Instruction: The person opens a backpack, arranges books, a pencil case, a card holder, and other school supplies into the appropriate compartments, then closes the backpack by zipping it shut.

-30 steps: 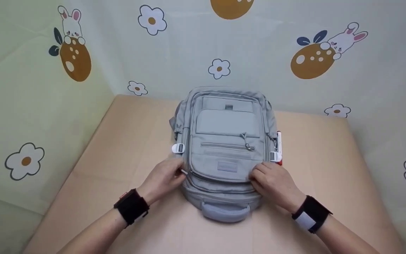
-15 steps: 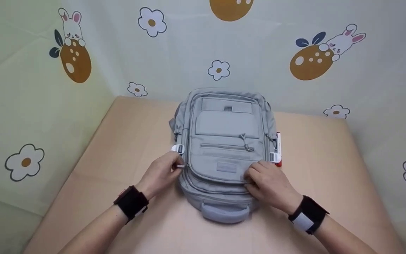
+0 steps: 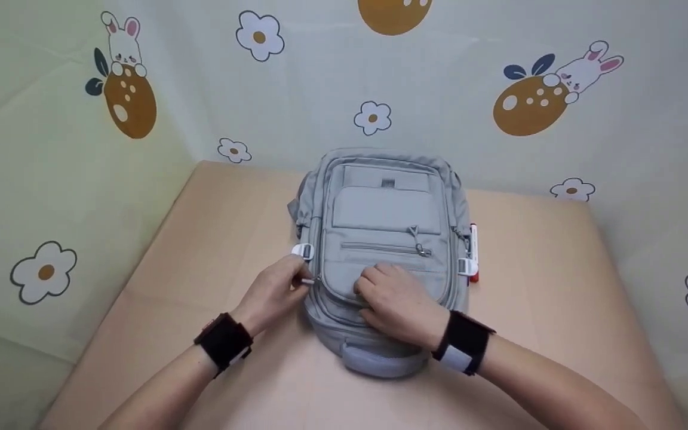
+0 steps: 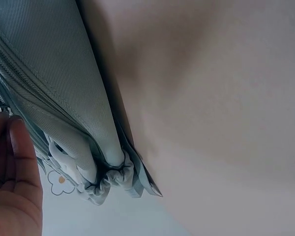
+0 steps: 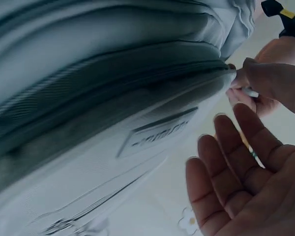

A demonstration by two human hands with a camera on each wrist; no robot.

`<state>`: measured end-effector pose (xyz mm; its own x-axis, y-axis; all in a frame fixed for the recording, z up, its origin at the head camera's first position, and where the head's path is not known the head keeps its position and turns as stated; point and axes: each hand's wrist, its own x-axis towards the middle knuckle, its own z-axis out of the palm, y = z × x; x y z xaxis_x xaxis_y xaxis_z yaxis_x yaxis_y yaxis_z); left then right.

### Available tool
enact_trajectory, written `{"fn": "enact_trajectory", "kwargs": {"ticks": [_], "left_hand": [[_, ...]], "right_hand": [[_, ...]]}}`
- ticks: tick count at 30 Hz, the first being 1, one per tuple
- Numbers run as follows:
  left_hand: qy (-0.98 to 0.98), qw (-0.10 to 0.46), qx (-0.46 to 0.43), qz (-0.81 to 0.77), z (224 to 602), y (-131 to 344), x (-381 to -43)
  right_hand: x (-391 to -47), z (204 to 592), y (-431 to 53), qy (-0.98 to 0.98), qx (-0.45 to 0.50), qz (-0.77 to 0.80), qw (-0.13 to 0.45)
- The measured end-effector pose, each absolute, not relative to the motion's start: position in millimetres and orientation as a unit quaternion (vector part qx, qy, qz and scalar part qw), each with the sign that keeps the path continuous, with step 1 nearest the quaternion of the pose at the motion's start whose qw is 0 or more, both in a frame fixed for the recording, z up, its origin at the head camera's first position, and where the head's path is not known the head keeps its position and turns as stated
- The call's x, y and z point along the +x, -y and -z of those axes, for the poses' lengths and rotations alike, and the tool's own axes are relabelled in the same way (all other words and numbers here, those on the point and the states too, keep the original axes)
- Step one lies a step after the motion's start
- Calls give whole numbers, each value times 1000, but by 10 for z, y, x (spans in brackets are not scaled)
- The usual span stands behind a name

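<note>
A grey backpack lies front side up, its carry handle toward the person. At the bag's left side, the left hand pinches a pale zipper pull between thumb and fingers. The left wrist view catches its fingertips at the end of a zipper track. Over the near edge of the front pocket, the right hand reaches across with its palm toward the bag. In the right wrist view its fingers are spread and loosely bent, holding nothing, beside a fabric label.
A white marker with a red end sticks out at the bag's right side. White strap buckles sit on both sides. The tan tabletop meets a patterned fabric wall at the back.
The left hand has shifted slightly up the bag's left side with the zipper pull. My right hand has moved left along the front pocket's near edge, uncovering its right corner.
</note>
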<state>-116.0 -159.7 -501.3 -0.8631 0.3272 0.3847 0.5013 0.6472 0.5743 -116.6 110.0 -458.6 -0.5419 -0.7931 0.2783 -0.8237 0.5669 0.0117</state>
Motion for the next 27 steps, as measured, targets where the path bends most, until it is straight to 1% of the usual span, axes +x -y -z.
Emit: {"fn": "enact_trajectory", "kwargs": {"ticks": [3, 6, 15, 21, 27], "left_hand": [[899, 126, -235, 348, 5022, 1600, -1155], [898, 127, -240, 347, 5027, 1604, -1152], [897, 134, -246, 341, 5019, 1624, -1198], [902, 145, -244, 326, 4991, 1621, -1321], [905, 164, -244, 309, 4964, 1623, -1542]], "right_hand": [[-1208, 4633, -984, 881, 454, -22, 128], [-1240, 4687, -927, 880, 454, 4, 141], [-1261, 4744, -916, 858, 479, 16, 184], [-1282, 4754, -949, 856, 478, -15, 196], [-1272, 4762, -970, 854, 479, -24, 202]]}}
